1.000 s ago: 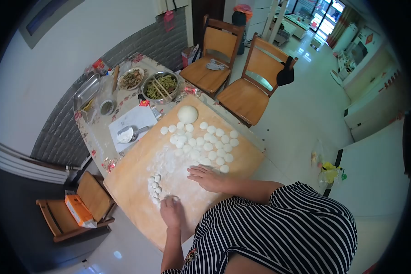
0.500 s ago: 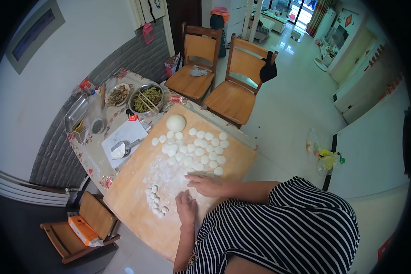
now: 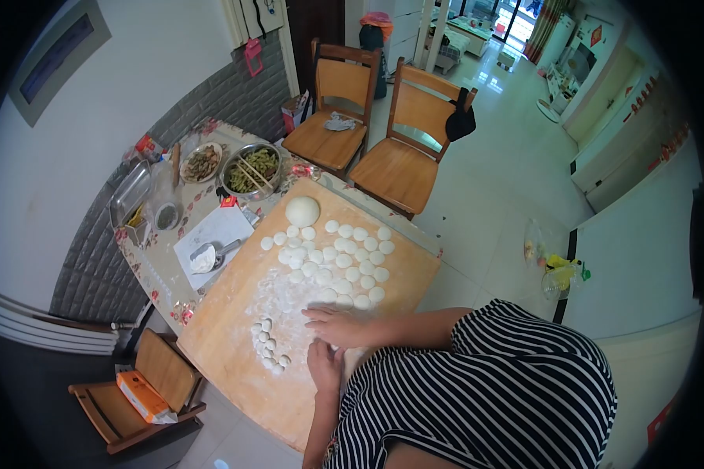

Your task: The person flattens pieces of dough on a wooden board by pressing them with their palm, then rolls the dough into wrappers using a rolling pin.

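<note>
My right hand [image 3: 342, 327] lies flat and palm down on the floury wooden board [image 3: 235, 375], fingers stretched out, beside the nearest flattened dough rounds. Whatever is under its palm is hidden. Just below it, my left hand [image 3: 325, 366] rests on the board with fingers bent and the thumb apart; I see nothing held in it. Left of both hands is a cluster of small dough pieces [image 3: 269, 342]. Many flattened dough rounds [image 3: 352, 273] spread over the far half of the board. A large dough ball [image 3: 302, 211] sits near the far corner.
Beyond the board, the flowered tablecloth [image 3: 160, 270] carries a metal bowl of green food [image 3: 250, 169] with chopsticks, a plate of food [image 3: 202, 162], and a flour scoop [image 3: 205, 258] on white paper. Wooden chairs [image 3: 395, 172] stand at the far side; another chair [image 3: 105, 399] is lower left.
My right hand has moved left and down, closer to my left hand, and now covers the spot between them. My left hand has shifted slightly right and down.
</note>
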A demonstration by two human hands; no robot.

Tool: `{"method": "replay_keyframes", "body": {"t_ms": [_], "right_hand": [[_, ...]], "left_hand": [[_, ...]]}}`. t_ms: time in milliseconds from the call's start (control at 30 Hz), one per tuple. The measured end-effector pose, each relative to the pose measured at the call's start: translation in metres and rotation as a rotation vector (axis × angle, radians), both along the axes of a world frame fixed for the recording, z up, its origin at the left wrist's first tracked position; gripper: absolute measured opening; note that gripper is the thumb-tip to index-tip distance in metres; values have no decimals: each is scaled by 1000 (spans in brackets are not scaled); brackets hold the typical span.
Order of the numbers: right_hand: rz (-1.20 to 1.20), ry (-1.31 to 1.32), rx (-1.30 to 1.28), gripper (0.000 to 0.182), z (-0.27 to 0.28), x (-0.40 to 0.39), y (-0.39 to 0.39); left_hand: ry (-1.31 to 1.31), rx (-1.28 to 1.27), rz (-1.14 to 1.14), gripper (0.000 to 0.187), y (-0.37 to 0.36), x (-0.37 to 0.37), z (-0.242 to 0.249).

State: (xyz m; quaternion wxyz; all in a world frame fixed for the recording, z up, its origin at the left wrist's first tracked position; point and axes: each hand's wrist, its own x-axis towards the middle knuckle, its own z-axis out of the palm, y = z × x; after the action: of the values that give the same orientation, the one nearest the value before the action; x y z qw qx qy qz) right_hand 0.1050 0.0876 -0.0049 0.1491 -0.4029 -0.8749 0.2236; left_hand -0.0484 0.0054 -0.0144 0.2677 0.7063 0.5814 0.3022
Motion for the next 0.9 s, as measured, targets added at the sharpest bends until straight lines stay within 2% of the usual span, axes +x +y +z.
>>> {"method": "replay_keyframes", "body": {"t_ms": [67,133,267,333,433,733,900], "right_hand": [[2,-87,20,52,-7,-23,-4],[-85,-78,112,67,-8,-43,-12],[-49,-143,199,79,7,-52,-19],[-8,-182,174,80,0,-48,-18],[27,-183,164,81,-14,-49,-18],[-9,-136,128,84,-37,-57,-19],[61,-171,98,81,-19,-58,-13]], "left_hand": [[-40,50,37,29,-12,-9,-1],[30,72,220,24,-32,-31,-8],[45,85,362,22,-69,-66,-21],[182,132,519,22,-80,-73,-27],[272,144,489,21,-78,-72,-29],[314,175,429,26,-77,-78,-36],[265,156,409,29,-69,-80,-26]]}}
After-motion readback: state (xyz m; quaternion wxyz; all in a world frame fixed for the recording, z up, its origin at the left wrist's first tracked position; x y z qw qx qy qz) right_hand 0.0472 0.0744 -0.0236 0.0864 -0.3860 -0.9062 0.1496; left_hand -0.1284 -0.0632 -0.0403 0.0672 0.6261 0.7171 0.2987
